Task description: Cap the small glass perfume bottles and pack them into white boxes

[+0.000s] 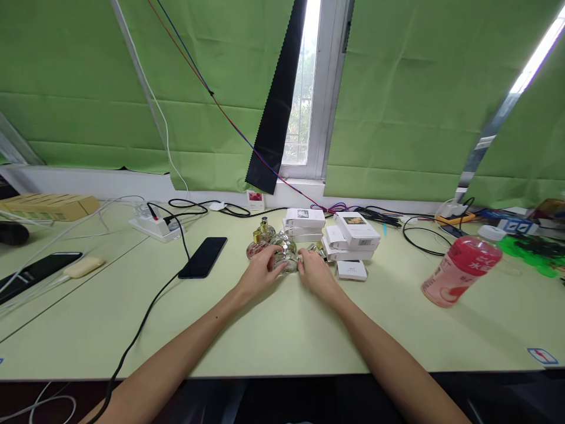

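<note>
Left hand, thumb and fingers parted, curves left of the clear glass bottle; right hand right of it, grip I can't tell

White character “水” on the pink drink bottle

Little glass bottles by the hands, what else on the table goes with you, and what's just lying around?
Seems part of the job:
- glass bottles, clustered around the left hand and right hand
- white boxes, probably, stacked close by

Seems to be just lying about:
- black phone
- pink drink bottle
- power strip
</note>
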The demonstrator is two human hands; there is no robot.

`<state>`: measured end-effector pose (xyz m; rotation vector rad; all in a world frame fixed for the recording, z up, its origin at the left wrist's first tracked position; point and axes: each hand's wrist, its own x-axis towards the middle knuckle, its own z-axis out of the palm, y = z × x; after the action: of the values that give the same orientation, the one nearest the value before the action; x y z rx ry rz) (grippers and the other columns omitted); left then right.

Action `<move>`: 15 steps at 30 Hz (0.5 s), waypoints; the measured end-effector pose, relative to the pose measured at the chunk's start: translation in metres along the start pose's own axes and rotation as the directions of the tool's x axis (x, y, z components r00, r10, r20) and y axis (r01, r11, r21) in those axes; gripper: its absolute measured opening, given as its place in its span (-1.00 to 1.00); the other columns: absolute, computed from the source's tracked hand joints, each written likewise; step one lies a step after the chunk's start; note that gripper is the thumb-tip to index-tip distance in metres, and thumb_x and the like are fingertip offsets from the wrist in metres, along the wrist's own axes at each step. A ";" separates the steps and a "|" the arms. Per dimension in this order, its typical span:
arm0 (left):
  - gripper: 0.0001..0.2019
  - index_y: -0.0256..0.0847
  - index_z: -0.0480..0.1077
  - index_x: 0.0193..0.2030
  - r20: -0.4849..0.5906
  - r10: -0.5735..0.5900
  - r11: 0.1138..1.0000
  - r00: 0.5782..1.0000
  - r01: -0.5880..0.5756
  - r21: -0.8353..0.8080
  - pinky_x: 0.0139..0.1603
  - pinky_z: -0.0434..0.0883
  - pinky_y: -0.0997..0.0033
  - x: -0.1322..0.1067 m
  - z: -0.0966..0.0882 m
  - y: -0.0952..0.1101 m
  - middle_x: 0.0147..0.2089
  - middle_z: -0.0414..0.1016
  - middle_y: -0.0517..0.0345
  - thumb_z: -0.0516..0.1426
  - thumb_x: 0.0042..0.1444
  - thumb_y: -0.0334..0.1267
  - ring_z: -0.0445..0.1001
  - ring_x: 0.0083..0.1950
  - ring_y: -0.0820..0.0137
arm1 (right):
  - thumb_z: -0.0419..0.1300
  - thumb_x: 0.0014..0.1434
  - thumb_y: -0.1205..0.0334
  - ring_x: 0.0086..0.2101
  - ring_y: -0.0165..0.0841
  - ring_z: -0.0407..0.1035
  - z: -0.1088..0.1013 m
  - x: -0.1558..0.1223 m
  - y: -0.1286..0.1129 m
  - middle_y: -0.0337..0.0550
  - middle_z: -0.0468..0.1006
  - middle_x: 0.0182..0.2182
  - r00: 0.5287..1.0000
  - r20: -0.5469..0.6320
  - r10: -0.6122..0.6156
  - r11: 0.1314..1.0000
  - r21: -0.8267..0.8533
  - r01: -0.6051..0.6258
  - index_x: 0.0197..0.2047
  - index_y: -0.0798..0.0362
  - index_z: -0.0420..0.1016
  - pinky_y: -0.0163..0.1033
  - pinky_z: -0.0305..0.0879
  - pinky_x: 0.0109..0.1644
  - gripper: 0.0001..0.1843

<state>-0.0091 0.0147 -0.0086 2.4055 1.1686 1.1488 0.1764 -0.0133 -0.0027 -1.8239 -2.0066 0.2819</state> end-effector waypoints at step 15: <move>-0.72 -0.26 0.42 0.01 0.001 0.004 1.000 1.000 -0.004 0.010 -0.36 0.23 0.42 0.000 0.000 -0.001 -0.48 0.27 0.31 0.19 0.23 -0.16 0.27 -0.46 0.43 | -0.11 0.48 0.26 -0.07 -0.13 0.47 -0.004 -0.003 -0.004 0.10 0.45 -0.01 0.996 0.081 0.034 0.998 -0.054 -0.030 0.07 0.06 0.41 -0.14 0.28 -0.08 -0.70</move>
<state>-0.0096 0.0155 -0.0093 2.4165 1.1728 1.1452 0.1745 -0.0173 0.0017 -1.9071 -2.0595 0.3204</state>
